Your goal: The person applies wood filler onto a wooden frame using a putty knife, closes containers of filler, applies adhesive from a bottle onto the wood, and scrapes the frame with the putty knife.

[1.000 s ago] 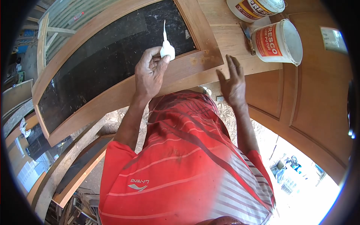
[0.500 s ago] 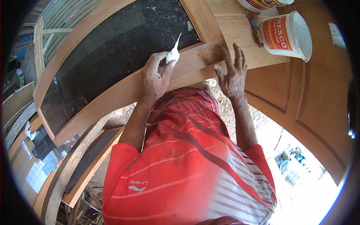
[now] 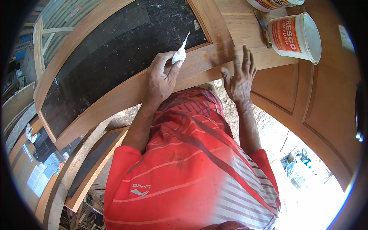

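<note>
My left hand [image 3: 163, 74] is closed around a small white glue bottle [image 3: 179, 56], its thin pointed nozzle tilted up and to the right. Most of the bottle's body is hidden in the palm. Both are over the lower rail of a wooden frame [image 3: 126, 94] with a dark panel [image 3: 122, 53] set in it. To the right, my right hand [image 3: 240, 78] has its fingers stretched and apart, with nothing in them. It hovers by the corner of the frame, where brownish stains mark the wood; whether the fingertips touch the wood I cannot tell.
A white bucket [image 3: 312, 38] with a red label stands on the wooden surface [image 3: 245, 42] at the upper right, a second bucket [image 3: 270, 3] behind it. A flat-bladed tool [image 3: 263, 28] lies beside them. Panelled wood [image 3: 283, 88] is at right; timber beams [image 3: 67, 172] lean at lower left.
The left hand and the glue bottle have shifted slightly to the right. My right hand has moved a little, its fingers still spread.
</note>
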A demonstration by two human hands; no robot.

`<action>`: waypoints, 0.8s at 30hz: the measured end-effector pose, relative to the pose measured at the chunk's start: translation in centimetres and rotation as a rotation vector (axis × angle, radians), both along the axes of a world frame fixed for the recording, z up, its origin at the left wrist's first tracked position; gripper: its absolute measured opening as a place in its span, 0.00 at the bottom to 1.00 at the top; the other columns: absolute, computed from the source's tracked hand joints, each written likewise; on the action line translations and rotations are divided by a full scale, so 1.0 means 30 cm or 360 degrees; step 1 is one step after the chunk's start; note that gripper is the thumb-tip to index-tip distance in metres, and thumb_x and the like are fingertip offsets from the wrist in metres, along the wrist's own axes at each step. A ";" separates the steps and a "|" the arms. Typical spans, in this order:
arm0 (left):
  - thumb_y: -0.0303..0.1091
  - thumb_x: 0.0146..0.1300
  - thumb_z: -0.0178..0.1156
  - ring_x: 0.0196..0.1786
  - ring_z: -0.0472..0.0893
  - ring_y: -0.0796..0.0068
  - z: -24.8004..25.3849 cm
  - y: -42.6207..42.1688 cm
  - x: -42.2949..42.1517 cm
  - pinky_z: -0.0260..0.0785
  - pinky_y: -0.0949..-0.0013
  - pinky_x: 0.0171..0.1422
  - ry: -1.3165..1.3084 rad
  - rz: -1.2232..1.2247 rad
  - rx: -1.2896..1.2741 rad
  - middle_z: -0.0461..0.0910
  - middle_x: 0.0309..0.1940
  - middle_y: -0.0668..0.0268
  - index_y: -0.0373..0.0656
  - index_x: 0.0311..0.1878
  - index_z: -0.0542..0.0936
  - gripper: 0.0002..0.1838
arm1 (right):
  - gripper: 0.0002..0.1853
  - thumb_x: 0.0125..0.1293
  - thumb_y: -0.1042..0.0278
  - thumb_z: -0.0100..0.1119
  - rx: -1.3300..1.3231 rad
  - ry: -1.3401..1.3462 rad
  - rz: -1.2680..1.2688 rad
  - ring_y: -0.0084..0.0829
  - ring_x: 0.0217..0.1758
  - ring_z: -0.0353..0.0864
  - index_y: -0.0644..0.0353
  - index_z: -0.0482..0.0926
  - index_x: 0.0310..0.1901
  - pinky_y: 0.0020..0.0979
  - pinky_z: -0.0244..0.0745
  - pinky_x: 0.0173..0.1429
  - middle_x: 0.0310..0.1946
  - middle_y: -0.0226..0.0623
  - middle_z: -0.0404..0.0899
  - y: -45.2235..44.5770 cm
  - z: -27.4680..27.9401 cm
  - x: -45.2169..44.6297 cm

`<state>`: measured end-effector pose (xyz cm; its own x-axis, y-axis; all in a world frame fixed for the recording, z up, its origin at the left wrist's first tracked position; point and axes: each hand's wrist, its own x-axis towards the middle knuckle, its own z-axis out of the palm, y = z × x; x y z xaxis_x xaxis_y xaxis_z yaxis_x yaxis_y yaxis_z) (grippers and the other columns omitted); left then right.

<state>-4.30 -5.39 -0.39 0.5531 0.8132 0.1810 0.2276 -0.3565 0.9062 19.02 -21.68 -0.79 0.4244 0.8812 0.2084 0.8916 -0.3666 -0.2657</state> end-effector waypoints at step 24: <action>0.28 0.79 0.68 0.51 0.89 0.69 -0.008 0.004 -0.001 0.82 0.65 0.53 -0.0011 -0.0049 0.0043 0.89 0.51 0.59 0.36 0.61 0.84 0.12 | 0.46 0.76 0.28 0.61 -0.0098 0.0111 0.0137 0.60 0.92 0.48 0.38 0.63 0.88 0.69 0.43 0.88 0.90 0.54 0.51 0.031 -0.035 -0.205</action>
